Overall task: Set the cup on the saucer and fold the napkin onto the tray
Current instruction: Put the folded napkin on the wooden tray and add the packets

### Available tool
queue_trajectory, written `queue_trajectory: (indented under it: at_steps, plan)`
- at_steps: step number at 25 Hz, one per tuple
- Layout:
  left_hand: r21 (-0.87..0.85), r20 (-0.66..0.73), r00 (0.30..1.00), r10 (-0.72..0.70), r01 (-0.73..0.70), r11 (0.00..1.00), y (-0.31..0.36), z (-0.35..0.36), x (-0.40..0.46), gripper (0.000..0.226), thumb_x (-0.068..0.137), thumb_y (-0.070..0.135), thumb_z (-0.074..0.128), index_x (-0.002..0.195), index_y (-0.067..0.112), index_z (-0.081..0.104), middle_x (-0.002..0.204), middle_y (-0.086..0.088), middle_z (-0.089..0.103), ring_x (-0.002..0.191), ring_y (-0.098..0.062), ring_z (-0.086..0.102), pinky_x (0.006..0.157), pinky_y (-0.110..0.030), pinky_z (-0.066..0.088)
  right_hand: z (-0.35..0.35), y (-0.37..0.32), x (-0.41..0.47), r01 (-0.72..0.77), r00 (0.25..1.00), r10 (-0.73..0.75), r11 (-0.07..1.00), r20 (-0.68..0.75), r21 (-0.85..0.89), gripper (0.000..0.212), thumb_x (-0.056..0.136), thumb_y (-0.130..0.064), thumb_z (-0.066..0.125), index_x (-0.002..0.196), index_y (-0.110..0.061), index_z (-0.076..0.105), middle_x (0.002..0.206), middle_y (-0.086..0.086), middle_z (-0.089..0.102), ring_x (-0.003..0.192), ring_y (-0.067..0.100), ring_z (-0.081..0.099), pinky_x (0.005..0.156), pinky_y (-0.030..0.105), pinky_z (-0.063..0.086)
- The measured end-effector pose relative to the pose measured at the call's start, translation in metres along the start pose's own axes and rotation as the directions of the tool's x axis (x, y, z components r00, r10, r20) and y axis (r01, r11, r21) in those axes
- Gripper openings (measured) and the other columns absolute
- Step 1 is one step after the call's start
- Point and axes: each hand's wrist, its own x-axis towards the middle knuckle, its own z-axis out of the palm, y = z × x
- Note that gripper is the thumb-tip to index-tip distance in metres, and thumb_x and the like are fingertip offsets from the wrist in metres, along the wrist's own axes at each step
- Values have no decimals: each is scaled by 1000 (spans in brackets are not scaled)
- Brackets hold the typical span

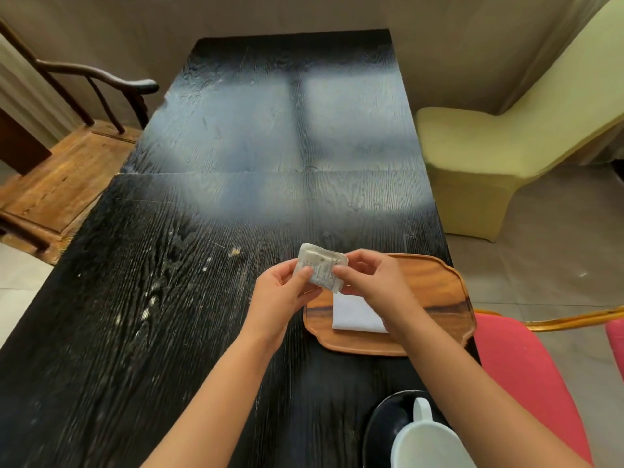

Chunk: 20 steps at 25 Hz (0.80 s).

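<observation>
Both hands share the grip on a small clear packet [320, 268], held up in the air above the near left corner of the tray: the left hand [280, 292] pinches its left edge between thumb and fingers, and the right hand [374, 282] pinches its right edge the same way, fingers curled, neither hand spread.

Under them the dark desk [202, 231] carries everything, its long axis running away from the person. On its right side lies the wooden tray [435, 285], flat, its long axis running left to right across the desk. On the tray's left part lies the napkin [354, 315], white and already folded into a rectangle, partly hidden by the right wrist.

At the bottom edge, close to the person, the white cup [429, 444] stands on the dark saucer [385, 423], its handle pointing away toward the tray. I judge both as hard, breakable and smooth, best lifted by the handle or with fingers round the wall.

By contrast, the napkin should be very light and limp, best taken at a corner or edge and pressed flat along a crease. Smallest is the packet, which looks thin, crinkly and slippery; an edge pinch suits it.
</observation>
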Motion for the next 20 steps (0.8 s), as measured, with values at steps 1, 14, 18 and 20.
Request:
queue_trajectory:
  at_steps: [1,14,18,20]
  plan:
    - [46,-66,998,12,-9,999,-1,3,-4,12,91,11,55,98,14,63,97,-9,70,90,-19,66,69,-24,55,3,2,-5,47,998,-47,999,-43,-17,4,82,-4,65,87,-3,66,77,9,66,70,14,62,64,27,54]
    - [-101,-193,963,-189,173,980,15,25,-37,3,83,7,64,80,8,64,64,-2,70,58,-8,67,58,-16,53,-9,13,-45,441,470,-804,-143,364,-886,15,76,-6,64,66,-16,59,69,-2,60,70,22,58,72,34,38]
    - [-72,-186,982,-47,34,997,10,24,-39,9,82,1,64,76,8,63,66,-3,69,63,-12,65,60,-20,56,-10,16,-58,459,657,-735,214,167,-862,18,81,-35,62,91,-22,67,89,-5,66,90,15,57,83,36,37]
    - [-57,-95,995,10,-16,998,11,22,-40,9,81,-1,64,76,7,64,65,-1,70,65,-12,66,60,-20,55,-14,3,-60,327,871,-480,724,-104,-607,32,82,-42,59,106,-22,64,98,-5,66,96,12,58,83,30,42]
